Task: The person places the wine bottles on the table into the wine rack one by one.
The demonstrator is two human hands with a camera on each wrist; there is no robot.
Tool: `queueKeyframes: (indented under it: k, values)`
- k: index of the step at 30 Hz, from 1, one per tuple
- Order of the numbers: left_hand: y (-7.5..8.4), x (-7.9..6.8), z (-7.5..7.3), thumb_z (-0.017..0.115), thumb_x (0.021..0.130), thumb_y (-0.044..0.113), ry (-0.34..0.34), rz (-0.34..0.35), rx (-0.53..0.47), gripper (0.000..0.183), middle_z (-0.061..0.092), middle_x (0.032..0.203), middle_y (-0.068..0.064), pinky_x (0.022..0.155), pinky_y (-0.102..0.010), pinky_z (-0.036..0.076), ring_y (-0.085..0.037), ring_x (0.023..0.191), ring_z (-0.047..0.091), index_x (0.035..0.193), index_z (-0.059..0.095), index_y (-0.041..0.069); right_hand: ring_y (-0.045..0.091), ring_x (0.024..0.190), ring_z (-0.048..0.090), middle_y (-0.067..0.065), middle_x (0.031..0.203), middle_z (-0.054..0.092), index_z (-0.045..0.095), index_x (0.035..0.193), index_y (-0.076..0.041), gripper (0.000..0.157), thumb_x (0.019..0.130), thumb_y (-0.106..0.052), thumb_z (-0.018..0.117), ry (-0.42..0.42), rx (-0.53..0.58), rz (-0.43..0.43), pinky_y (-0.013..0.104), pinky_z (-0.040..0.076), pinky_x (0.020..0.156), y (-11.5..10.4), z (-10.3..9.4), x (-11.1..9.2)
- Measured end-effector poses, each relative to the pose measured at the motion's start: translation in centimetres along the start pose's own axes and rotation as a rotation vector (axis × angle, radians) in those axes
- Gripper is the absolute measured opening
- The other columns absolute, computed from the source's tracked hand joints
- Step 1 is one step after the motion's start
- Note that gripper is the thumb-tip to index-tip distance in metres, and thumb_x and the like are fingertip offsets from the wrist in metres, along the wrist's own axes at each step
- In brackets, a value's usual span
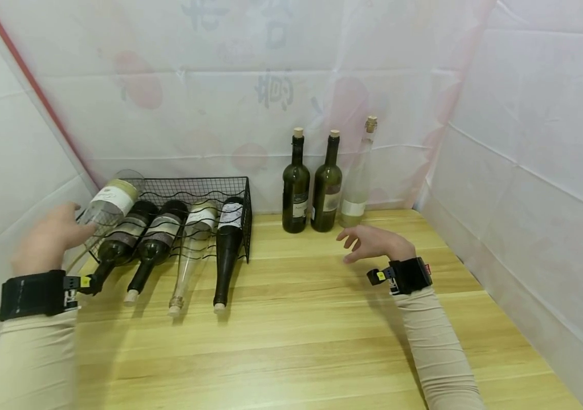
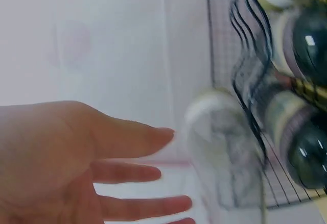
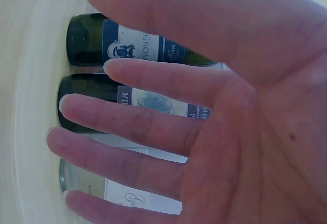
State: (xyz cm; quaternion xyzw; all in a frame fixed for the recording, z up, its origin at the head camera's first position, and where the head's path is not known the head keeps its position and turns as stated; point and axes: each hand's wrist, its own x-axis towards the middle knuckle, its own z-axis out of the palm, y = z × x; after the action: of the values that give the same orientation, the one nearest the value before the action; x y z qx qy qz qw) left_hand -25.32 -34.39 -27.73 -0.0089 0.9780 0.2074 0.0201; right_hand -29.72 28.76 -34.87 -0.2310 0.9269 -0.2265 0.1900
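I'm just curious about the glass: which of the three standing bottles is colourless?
The rightmost standing bottle; its glass is clear, while the other two bottles are dark green.

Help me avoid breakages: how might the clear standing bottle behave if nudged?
The clear standing bottle would probably tip if pushed high, being tall and slender. Its smooth, see-through body looks like glass, so it is likely slippery and breakable. It might knock the dark bottle close by.

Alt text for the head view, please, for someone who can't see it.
A person's left hand is beside a clear bottle tilted at the left end of a black wire rack, where four more bottles lie. The right hand hovers near three upright corked bottles on the wooden table.
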Motion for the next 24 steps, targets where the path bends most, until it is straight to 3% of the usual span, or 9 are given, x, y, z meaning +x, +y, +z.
queueKeyframes:
  k: [4,8,14,20,24]
  values:
    - [3.0,-0.1,0.7,0.049,0.105,0.031,0.082,0.105,0.022,0.068,0.05,0.128,-0.045,0.073,-0.052,0.051,-0.054,0.102,0.057,0.151,0.029,-0.016,0.046,0.125,0.062,0.031,0.138,0.06,0.051,0.147,-0.002,0.066,0.093,-0.03,0.077,0.0,-0.003,-0.001,0.049,0.054,0.101,0.1,-0.1,0.1]
    - [6.3,-0.6,2.0,0.051,0.107,0.036,0.015,0.249,0.025,0.071,0.043,0.146,-0.043,0.097,-0.072,0.043,-0.061,0.127,0.049,0.159,0.026,-0.005,0.046,0.125,0.062,0.031,0.138,0.06,0.051,0.147,-0.002,0.065,0.093,-0.03,0.077,-0.001,0.0,-0.005,0.049,0.054,0.101,0.1,-0.1,0.1]
    - [10.1,-2.1,4.6,0.064,0.103,0.03,-0.078,0.535,-0.004,0.063,0.047,0.154,-0.031,0.108,-0.069,0.04,-0.053,0.138,0.047,0.156,0.042,0.003,0.048,0.127,0.06,0.033,0.139,0.059,0.05,0.147,-0.001,0.065,0.094,-0.028,0.076,-0.002,0.026,-0.005,0.048,0.055,0.101,0.5,-0.1,0.2]
    - [12.9,-3.3,7.2,0.062,0.104,0.037,-0.214,0.644,-0.083,0.06,0.048,0.158,-0.018,0.11,-0.063,0.043,-0.043,0.142,0.049,0.156,0.045,0.013,0.047,0.126,0.061,0.033,0.138,0.059,0.049,0.148,0.0,0.064,0.096,-0.027,0.074,0.024,0.009,0.009,0.048,0.054,0.101,1.4,-0.2,0.3]
    - [14.6,-3.4,9.1,0.062,0.102,0.045,-0.308,0.65,-0.091,0.063,0.048,0.158,-0.017,0.109,-0.06,0.045,-0.042,0.141,0.05,0.156,0.044,0.017,0.044,0.123,0.064,0.032,0.138,0.06,0.049,0.148,0.0,0.064,0.096,-0.028,0.074,0.036,-0.004,0.008,0.047,0.056,0.099,1.9,-0.2,0.4]
